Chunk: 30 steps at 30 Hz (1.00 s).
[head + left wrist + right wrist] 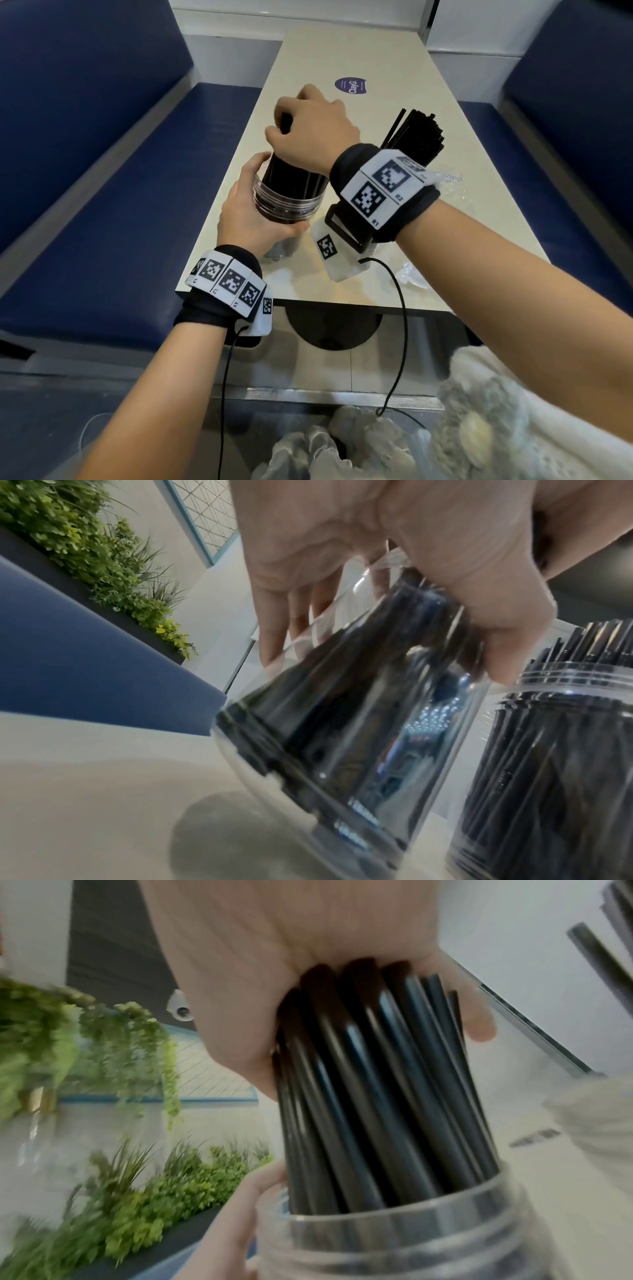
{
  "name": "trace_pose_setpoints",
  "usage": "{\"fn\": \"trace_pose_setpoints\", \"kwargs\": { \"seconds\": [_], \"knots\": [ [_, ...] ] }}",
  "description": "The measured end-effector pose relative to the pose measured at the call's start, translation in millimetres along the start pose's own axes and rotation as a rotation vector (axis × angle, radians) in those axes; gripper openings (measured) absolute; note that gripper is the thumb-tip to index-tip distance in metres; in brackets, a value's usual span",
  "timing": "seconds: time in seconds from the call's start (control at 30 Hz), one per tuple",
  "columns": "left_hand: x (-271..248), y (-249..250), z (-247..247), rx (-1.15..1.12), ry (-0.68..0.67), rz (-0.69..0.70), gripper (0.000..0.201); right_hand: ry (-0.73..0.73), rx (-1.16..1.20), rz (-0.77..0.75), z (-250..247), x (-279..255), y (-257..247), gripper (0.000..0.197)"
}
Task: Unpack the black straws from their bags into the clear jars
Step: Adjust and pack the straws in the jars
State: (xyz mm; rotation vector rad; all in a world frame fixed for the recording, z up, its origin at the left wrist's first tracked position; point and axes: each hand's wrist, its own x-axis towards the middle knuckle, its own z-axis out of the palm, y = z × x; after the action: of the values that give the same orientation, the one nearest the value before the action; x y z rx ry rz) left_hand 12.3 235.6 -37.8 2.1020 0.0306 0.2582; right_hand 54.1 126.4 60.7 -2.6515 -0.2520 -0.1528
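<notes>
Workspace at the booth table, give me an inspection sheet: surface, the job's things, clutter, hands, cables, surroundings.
Surface: beige table, purple round sticker at its far end.
Job's things: tilted clear jar taking a bundle of black straws; second jar beside it, already packed with straws.
Clutter: crumpled clear bags on the table's right side.
Hands: left hand grips the tilted jar near its rim; right hand grips the straw bundle from above.
Cables: black cable hanging from the right wrist unit, another from the left.
Surroundings: blue bench seats on both sides; green plants behind the left bench.
</notes>
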Motion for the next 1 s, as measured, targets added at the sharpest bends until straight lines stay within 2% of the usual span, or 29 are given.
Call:
{"fn": "trace_pose_setpoints", "kwargs": {
  "seconds": [0.1, 0.33, 0.5, 0.67, 0.8, 0.93, 1.0],
  "knots": [
    [0, 1, 3, -0.001, 0.031, 0.015, 0.094, -0.040, 0.093, 0.082, -3, 5, 5, 0.035],
    [-3, -2, 6, -0.008, 0.073, 0.049, 0.089, 0.014, 0.177, 0.112, -7, 9, 4, 0.029],
    [-3, -6, 5, -0.025, 0.070, 0.069, 0.090, -0.124, 0.091, 0.150, -7, 10, 0, 0.040],
    [-2, -7, 3, -0.027, 0.051, 0.086, 0.092, -0.086, 0.098, 0.154, -8, 13, 3, 0.038],
    [-1, -5, 2, -0.015, 0.032, 0.097, 0.093, -0.146, 0.039, 0.180, -12, 11, 4, 0.041],
    [-2, -3, 2, 0.010, 0.015, 0.096, 0.094, -0.035, -0.001, 0.018, -8, 9, 2, 0.038],
    [-1, -3, 1, 0.011, 0.007, 0.093, 0.094, -0.068, 0.015, 0.002, -8, 7, 3, 0.034]
  ]
}}
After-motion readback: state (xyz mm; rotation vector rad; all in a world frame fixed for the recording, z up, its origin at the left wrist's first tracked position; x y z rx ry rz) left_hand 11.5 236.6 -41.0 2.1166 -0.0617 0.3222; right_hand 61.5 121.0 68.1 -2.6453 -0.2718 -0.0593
